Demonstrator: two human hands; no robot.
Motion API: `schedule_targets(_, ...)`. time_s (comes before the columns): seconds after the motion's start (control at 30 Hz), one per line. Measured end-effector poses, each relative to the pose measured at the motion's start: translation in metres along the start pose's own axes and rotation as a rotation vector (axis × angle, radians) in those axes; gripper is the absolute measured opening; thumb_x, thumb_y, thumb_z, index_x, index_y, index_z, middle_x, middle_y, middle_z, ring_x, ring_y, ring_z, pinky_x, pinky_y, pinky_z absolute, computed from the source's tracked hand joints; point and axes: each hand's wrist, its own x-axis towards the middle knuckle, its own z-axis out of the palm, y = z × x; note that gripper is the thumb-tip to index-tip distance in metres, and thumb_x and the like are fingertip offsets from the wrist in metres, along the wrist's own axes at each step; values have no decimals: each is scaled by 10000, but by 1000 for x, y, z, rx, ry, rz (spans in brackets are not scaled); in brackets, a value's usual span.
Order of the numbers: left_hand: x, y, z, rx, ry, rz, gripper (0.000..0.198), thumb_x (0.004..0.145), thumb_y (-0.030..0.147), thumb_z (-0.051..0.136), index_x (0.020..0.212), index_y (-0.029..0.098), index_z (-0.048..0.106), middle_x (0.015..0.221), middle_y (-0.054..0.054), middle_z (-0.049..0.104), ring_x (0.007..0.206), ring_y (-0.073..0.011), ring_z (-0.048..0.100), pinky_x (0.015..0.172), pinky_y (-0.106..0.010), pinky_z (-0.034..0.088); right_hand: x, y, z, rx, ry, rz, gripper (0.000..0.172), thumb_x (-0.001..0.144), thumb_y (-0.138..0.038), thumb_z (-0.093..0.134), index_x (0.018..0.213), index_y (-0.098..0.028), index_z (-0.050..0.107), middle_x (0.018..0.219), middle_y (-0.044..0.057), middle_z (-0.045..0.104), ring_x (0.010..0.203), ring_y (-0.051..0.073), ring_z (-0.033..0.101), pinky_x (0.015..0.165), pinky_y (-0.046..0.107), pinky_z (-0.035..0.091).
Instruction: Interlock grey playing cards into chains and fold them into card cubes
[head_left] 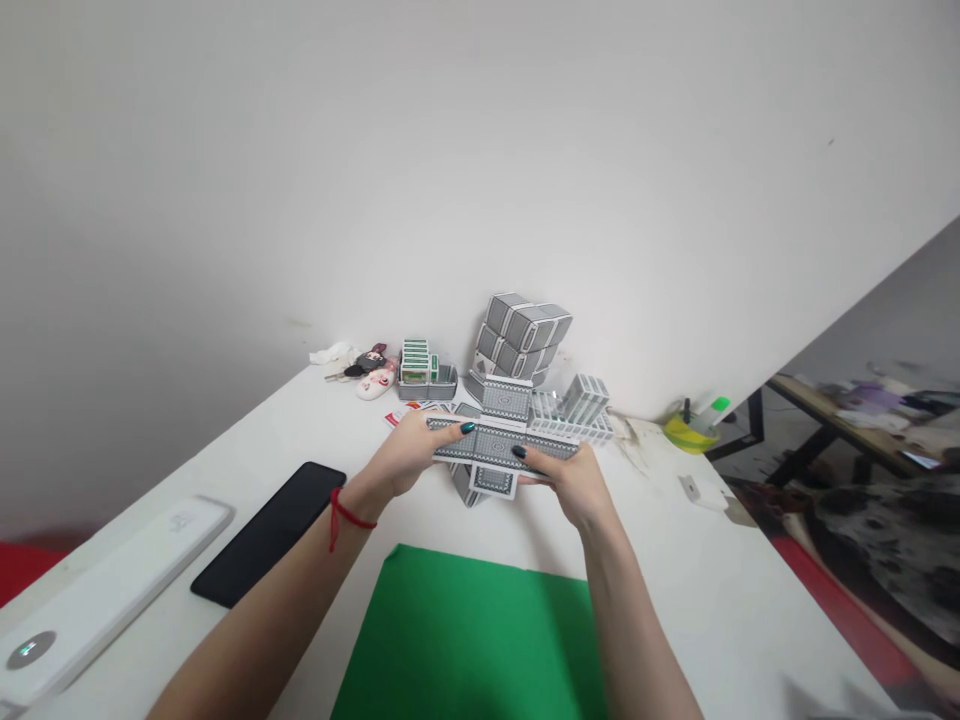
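Both hands hold one piece made of joined grey patterned playing cards [499,442], raised over the white table. My left hand [409,452] grips its left end, thumb on top. My right hand [570,478] pinches its right part, thumb on the card faces and fingers underneath. One card flap sticks up at the back and another hangs at the front. Behind the piece stands a stack of folded card blocks [521,335]. More cards lie partly hidden beneath it.
A green sheet [480,640] lies in front. On the left are a black phone [270,533] and a long white device [120,585]. Behind are a card tray [427,388], keys [365,363], a clear ribbed box [592,428] and a yellow holder [688,436].
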Motion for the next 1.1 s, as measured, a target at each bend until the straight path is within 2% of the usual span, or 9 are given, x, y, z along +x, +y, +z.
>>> schedule_targets(0.1, -3, 7, -3, -40, -77, -120, 408, 663, 308, 731, 1034, 164, 646, 1058, -104, 672, 1016, -284, 599, 826, -421, 501, 0, -3, -3, 5, 19, -22, 386, 514, -329, 806, 820, -128, 688, 895, 97, 720, 792, 286, 678, 626, 392, 595)
schedule_targets(0.2, -7, 14, -4, -50, -152, -161, 425, 693, 302, 712, 1085, 173, 615, 1062, -110, 668, 984, -272, 617, 789, -422, 531, -2, -6, -6, 38, -10, -30, 379, 526, -312, 805, 838, -133, 686, 891, 99, 719, 798, 290, 677, 607, 391, 594)
schedule_targets(0.47, -8, 11, 0, -1, -88, -103, 418, 721, 293, 689, 1110, 171, 594, 1009, -108, 684, 945, -263, 639, 778, -437, 548, -3, -7, -8, 48, 5, -15, 365, 523, -311, 810, 816, -132, 687, 865, 104, 721, 764, 288, 682, 584, 391, 593)
schedule_targets(0.73, -11, 18, 0, -41, -147, -151, 446, 715, 285, 700, 1127, 167, 579, 1054, -109, 671, 976, -261, 628, 814, -421, 535, -5, -8, -4, 53, -27, -27, 356, 565, -297, 792, 864, -136, 684, 895, 101, 719, 774, 268, 684, 589, 346, 589)
schedule_targets(1.0, -10, 18, -5, -12, -134, -89, 465, 743, 309, 668, 1174, 168, 562, 1117, -118, 641, 1041, -293, 588, 863, -465, 495, -8, -11, 3, 93, -17, -43, 372, 550, -304, 798, 869, -144, 694, 913, 98, 717, 790, 274, 679, 599, 355, 590)
schedule_targets(1.1, -11, 18, -2, -145, -147, 53, 459, 764, 261, 644, 1203, 181, 535, 1228, -120, 572, 1157, -295, 506, 974, -459, 403, -6, -8, 8, 158, 3, -15, 369, 540, -292, 801, 863, -150, 694, 923, 85, 717, 810, 261, 675, 575, 319, 588)
